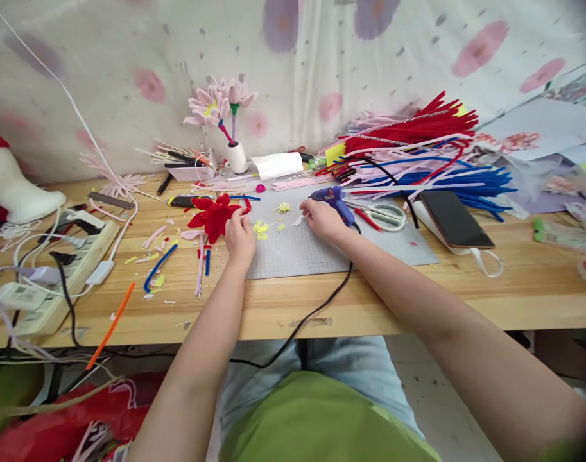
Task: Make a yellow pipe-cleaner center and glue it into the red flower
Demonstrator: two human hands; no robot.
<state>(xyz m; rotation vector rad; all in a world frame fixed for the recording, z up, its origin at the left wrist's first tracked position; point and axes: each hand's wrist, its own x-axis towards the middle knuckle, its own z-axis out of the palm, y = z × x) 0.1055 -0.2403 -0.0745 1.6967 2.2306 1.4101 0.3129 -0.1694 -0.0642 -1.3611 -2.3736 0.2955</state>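
A red fuzzy pipe-cleaner flower (215, 217) with pointed petals is held at its right side by my left hand (239, 234), whose fingers are closed on it. My right hand (323, 221) is low over the grey cutting mat (297, 256), fingers curled in. Whatever its fingertips may hold is too small to make out. Just behind it lies a blue glue gun (338, 204); its handle shows beyond the hand. Small white scraps (298, 221) lie by those fingertips. Between my hands are a yellow fringed flower centre (283, 208) and yellow bits (260, 228).
Scissors (391, 217) and a phone (456, 219) lie to the right, before bundles of red, pink and blue pipe cleaners (418, 147). Pink flowers stand in a white vase (236, 158). A corded power strip (66, 282) is at left. The glue gun's black cord (316, 311) crosses the table edge.
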